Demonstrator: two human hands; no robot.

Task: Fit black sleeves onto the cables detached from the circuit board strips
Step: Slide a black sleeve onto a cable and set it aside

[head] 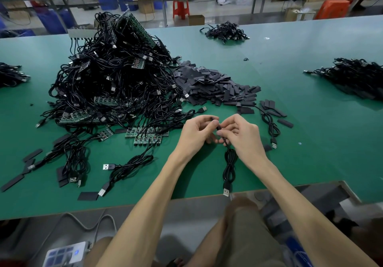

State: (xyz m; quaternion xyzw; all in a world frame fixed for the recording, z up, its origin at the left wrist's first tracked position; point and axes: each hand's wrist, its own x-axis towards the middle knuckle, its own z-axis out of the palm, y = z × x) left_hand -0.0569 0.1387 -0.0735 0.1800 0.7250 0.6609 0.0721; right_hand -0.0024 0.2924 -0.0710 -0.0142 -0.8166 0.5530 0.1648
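Near the table's [310,121] front edge, the left hand [196,132] and right hand [243,135] are pinching one end of a black cable [230,163]. Its coil is lying toward that edge.

two hands [199,131] [242,134], one held cable [229,163], one sleeve heap [213,86], four cable piles [107,76] [227,31] [356,76] [10,76].

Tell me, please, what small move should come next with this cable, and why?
Probably push a sleeve onto the cable end: left hand and right hand both pinch the cable at its top, its coil resting on the table. Whether the dark bit between the fingertips is a sleeve, I cannot tell.
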